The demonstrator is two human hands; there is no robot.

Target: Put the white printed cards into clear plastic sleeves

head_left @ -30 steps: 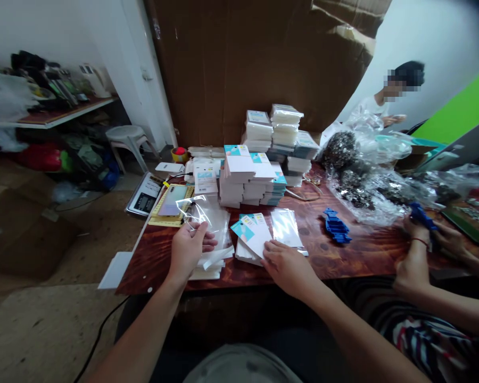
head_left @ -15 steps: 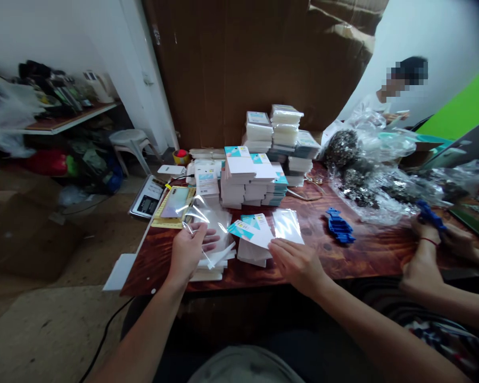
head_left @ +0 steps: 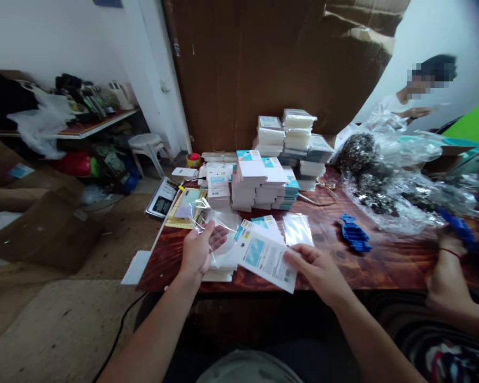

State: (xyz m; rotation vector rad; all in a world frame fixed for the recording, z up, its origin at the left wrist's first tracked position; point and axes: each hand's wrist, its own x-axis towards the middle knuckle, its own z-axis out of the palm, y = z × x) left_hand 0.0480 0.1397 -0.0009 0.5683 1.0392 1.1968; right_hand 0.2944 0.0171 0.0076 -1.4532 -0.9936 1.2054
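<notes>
A clear plastic sleeve is pinched in my left hand, thumb up and the other fingers partly visible through the film. Between thumb and fingers, my right hand grips a white printed card by its right edge. The card is tilted, its top left corner near the sleeve's right side. Behind it lie loose teal and white cards. A flat filled clear packet rests on the table just beyond my right fingers. More clear sleeves are piled below my left hand.
Stacks of cards and packed sleeves rise at the back. A blue plastic part lies to the right, near bags of shiny metal pieces. A co-worker's arm is at far right; another person sits behind.
My right hand has lifted a card from the pile and turned it so that its printed side shows. My left hand still holds the sleeve. The whole view has shifted slightly.
</notes>
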